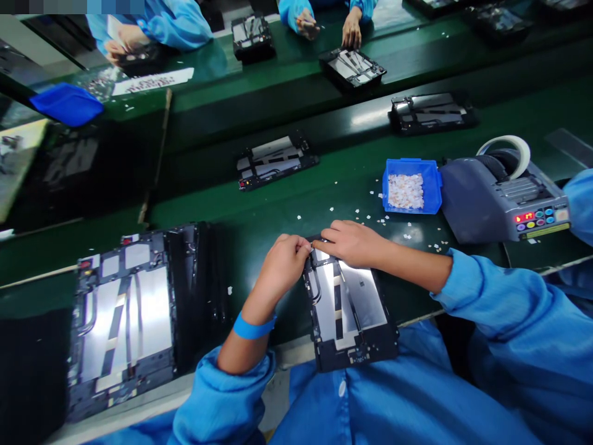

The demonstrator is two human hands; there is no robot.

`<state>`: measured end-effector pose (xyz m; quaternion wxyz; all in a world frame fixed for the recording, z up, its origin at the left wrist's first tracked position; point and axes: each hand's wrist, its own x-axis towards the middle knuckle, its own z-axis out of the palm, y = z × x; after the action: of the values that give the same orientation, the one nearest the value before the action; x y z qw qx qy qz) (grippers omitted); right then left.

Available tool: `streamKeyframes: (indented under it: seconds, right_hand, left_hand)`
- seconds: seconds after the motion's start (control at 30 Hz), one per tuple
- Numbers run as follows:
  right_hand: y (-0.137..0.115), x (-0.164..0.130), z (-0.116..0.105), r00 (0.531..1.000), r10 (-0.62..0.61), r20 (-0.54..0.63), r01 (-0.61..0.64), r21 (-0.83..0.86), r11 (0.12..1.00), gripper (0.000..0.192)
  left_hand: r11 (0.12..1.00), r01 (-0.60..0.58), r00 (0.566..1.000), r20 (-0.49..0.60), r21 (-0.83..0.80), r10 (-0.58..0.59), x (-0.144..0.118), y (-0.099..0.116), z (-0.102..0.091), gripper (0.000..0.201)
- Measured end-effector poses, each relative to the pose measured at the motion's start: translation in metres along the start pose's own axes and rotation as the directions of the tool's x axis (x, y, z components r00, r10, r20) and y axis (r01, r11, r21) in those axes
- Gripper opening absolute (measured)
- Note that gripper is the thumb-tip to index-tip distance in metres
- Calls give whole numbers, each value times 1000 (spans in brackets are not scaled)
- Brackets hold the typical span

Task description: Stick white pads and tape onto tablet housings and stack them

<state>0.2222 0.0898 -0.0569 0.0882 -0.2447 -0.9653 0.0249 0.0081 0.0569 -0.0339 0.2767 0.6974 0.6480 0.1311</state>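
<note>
An opened tablet (pixel 349 303) with silver battery plates and black flex cables lies tilted at the table's front edge, close against my body. At its top left corner, my left hand (pixel 287 262) is closed in a pinch; what is between the fingertips is too small to make out. My right hand (pixel 352 243) is closed over the tablet's top edge, its fingertips close to those of my left hand. The right thumb is hidden. A blue band circles my left wrist.
Left of me stand stacked opened tablets (pixel 125 321). Beyond my right hand are a blue bin (pixel 433 185) of small white pieces, scattered scraps and a grey tape dispenser (pixel 500 198). More tablets (pixel 275 157) lie on the green conveyor. Co-workers' hands (pixel 352 28) work across it.
</note>
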Motion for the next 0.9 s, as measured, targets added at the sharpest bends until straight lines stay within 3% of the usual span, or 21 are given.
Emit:
streamKeyframes:
  seconds: [0.27, 0.43, 0.67, 0.9]
  right_hand:
    - [0, 0, 2, 1000, 2, -15, -2, 8, 1000, 30]
    - [1, -1, 5, 999, -11, -32, 11, -16, 1000, 31]
    - [1, 1, 2, 1000, -13, -12, 13, -11, 1000, 31]
    - [1, 0, 1, 1000, -7, -4, 7, -9, 1000, 31]
  left_hand:
    - [999, -23, 1000, 18, -41, 24, 2, 5, -8, 19]
    - [999, 37, 999, 19, -33, -37, -1, 10, -9, 15]
    - [999, 18, 997, -74, 34, -15, -5, 12, -2, 16]
    - [997, 43, 999, 4, 61, -44, -2, 14, -3, 21]
